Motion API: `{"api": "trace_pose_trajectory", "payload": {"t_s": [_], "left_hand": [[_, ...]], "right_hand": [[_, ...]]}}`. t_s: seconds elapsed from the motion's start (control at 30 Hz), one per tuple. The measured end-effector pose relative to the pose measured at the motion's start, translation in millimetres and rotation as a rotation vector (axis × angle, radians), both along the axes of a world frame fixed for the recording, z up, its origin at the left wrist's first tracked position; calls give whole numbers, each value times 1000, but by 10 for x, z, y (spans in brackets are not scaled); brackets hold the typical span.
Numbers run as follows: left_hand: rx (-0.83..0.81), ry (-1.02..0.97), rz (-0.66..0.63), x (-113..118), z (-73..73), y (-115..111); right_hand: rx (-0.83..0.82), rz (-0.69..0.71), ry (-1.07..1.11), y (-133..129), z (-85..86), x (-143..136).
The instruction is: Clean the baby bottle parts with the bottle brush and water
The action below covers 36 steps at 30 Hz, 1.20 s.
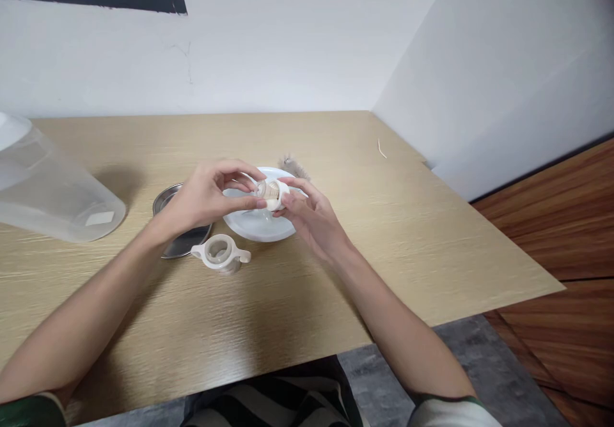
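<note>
Above a white plate (259, 227), both hands meet on a small part with a clear end and a white ring. The fingertips of my left hand (218, 190) pinch the clear piece (261, 188) on its left side. White ring (284, 194) sits at the right end of the part, between the thumb and fingers of my right hand (314, 216). A cream cup with two side handles (221, 252) stands on the table just below the plate, its round opening facing up.
Partly behind my left wrist lies a round metal tray (185, 243). A large translucent container (52, 184) lies at the left. Behind the plate is a grey bristly brush (294, 166). A thin pale strip (381, 149) lies towards the back right of the wooden table (432, 254).
</note>
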<state>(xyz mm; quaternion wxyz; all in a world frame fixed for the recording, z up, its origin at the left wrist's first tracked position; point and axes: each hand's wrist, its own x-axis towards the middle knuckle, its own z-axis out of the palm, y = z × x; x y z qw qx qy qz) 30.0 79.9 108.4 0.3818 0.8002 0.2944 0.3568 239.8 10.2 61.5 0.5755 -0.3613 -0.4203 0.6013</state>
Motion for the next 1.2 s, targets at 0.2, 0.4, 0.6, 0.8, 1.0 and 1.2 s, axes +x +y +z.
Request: {"api": "trace_pose_trajectory", "payload": {"t_s": [0.2,0.4,0.6,0.8,1.0,1.2], "left_hand": [[56,0,91,-149,108,94],[237,521,114,-212,-147,342],[278,722,101,-113,-422,439],[313,760,135,-86,-450,430],[327,708,124,-97,-476,445],[311,725,150,-107,-448,447]], "right_hand": [[36,-123,12,32,24,109],[43,-164,-5,52,34,181],[48,-141,-8,50,23,194],[35,-187,-16,55,28,231],[71,-231,23,68,43,244],[36,-256,92,128,1,270]]}}
